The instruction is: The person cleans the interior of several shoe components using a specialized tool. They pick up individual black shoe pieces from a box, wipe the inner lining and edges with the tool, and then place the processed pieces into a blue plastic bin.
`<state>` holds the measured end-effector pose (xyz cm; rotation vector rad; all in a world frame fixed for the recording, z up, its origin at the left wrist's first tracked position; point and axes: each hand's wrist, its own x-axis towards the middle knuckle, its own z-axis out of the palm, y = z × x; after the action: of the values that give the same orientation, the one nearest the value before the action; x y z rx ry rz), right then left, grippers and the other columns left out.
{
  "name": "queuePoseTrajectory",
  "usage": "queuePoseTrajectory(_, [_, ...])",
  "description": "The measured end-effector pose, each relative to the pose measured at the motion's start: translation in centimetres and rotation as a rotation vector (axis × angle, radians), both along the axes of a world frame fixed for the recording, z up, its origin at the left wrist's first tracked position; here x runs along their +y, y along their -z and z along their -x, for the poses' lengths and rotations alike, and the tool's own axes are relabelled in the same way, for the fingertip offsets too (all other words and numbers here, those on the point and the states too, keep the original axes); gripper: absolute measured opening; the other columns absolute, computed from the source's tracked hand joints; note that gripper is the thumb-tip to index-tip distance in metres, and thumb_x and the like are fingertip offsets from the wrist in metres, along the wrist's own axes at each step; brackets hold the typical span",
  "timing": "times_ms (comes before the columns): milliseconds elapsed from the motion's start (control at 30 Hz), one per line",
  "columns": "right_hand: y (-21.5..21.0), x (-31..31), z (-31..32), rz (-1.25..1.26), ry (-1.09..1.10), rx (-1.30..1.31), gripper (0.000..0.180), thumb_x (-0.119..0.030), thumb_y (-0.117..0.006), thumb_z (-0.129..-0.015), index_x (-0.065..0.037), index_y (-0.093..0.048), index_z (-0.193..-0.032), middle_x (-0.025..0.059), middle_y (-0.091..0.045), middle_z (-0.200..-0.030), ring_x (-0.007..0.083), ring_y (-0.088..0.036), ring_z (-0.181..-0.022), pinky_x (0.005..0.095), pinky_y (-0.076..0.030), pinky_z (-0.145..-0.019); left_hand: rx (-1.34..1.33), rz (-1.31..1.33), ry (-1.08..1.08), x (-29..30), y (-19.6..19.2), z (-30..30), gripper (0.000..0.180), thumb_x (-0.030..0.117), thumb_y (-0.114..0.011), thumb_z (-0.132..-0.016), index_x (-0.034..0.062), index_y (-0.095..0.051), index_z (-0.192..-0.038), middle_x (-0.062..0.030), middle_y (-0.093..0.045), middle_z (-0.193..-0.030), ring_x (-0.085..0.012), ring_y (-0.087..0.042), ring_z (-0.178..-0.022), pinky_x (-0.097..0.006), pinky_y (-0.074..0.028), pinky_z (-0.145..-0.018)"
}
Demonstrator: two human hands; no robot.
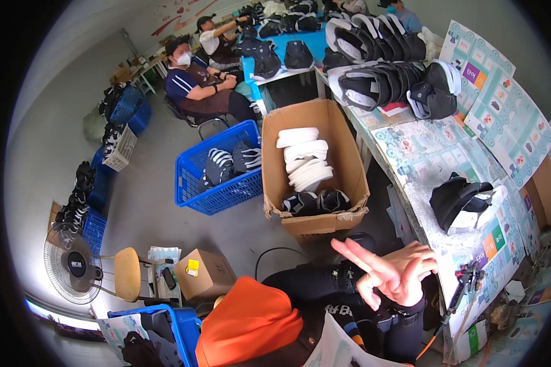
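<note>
My right hand [393,273] hovers in front of the table edge [431,235] with two fingers stretched out to the left and the others loosely bent. It holds nothing, and a black sleeve covers its wrist. Nearest on the table is a black shoe upper with a white sole piece [462,202]. A big open cardboard box [349,153] stands on the floor beyond the hand, holding white insoles [303,156] and black shoe parts [317,200]. My left hand is out of view.
A blue basket [193,183] of black uppers stands left of the box. Rows of black shoes [379,79] line the far table. Two seated people [196,85] work at the back. A fan [73,263], a wooden chair [125,275], a small carton [205,275] and an orange cloth [251,324] are near me.
</note>
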<state>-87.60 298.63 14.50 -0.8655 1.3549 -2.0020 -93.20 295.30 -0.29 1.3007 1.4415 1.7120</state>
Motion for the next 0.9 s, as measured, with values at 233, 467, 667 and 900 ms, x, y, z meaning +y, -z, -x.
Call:
queuePoseTrajectory(233, [3.1,-0.6,5.1,0.117,0.233,-0.155,0.107,-0.084,-0.024,-0.100,-0.005,-0.006,-0.171,0.0225,-0.010,-0.177,0.0116,-0.050,-0.053,0.0226,-0.037,-0.048,-0.413,0.078,0.140,-2.2,4.7,3.7,0.027,0.016,-0.066,-0.097,0.0053,-0.062,-0.122,-0.0121,-0.062,-0.121,-0.0278,-0.060,-0.118,-0.041,-0.048,-0.104])
queuePoseTrajectory(467, [8.2,3.1,9.0,-0.769,1.579,0.575,0.076,-0.055,-0.028,-0.115,-0.005,-0.015,-0.171,0.0165,-0.049,-0.152,0.0124,-0.052,-0.061,0.0265,-0.045,-0.060,0.364,0.177,-0.287,-4.7,0.1,7.0,0.020,0.007,-0.067,-0.093,0.0019,-0.064,-0.112,-0.0180,-0.064,-0.102,-0.0343,-0.066,-0.104,-0.046,-0.053,-0.090])
queuePoseTrajectory(667, [7.4,6.9,5.9,-0.838,1.836,0.144,0.064,-0.038,-0.037,-0.118,-0.007,-0.020,-0.171,0.0090,-0.064,-0.104,0.0110,-0.045,-0.062,0.0243,-0.043,-0.065,0.526,0.384,-0.565,-11.4,3.9,12.1,0.027,0.012,-0.070,-0.094,0.0057,-0.064,-0.120,-0.0132,-0.062,-0.116,-0.0342,-0.061,-0.113,-0.046,-0.049,-0.095])
queuePoseTrajectory(900, [6.0,5.3,3.5,-0.877,1.839,0.547,0.054,-0.009,-0.051,-0.110,-0.008,-0.042,-0.163,0.0095,-0.054,-0.159,0.0177,-0.069,-0.105,0.0298,-0.051,-0.087,0.684,1.126,-0.959,-19.0,20.0,14.6,0.032,0.014,-0.065,-0.086,0.0066,-0.066,-0.118,-0.0149,-0.069,-0.106,-0.0347,-0.066,-0.104,-0.052,-0.050,-0.088])
